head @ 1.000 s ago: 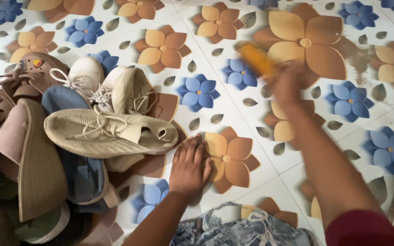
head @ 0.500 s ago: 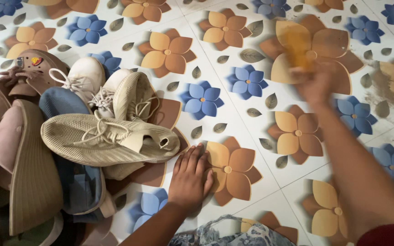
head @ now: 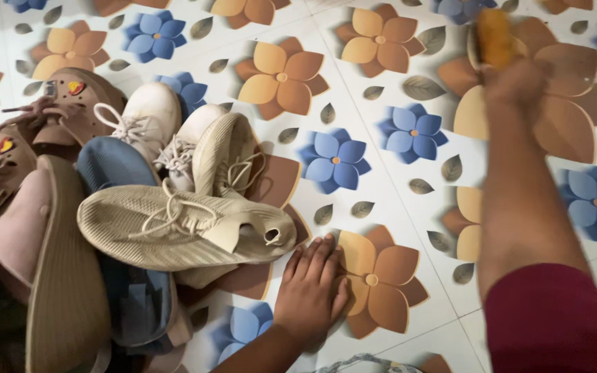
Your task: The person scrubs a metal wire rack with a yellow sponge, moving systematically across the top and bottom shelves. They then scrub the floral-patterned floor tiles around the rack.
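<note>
since the earlier frame the right hand [head: 516, 79] is reaching further out across the floral tiled floor [head: 381, 179], carrying the yellow-orange scrub brush [head: 495, 36] away from the body and up onto a big tan flower print at the far right; the view is also sliding so the shoe pile sits a little more to the right. the right hand's fingers are wrapping around the brush, though blur is hiding how tightly, and the brush is pressing bristle-side down on the floor well apart from the shoes. the left hand [head: 311, 293] is lying flat on the tiles, fingers stretched out and close together, bracing just beside the toe of the beige knit sneaker [head: 181, 228], which is lying on its side atop a heap of other shoes: a white lace-up sneaker [head: 148, 114], brown clogs [head: 70, 103] and a tan wedge sole [head: 63, 276]. judging by the pose, a scrubbing stroke on the floor is under way. the next stroke is probably calling for steady downward pressure while the flat left hand is taking the body's weight.
</note>
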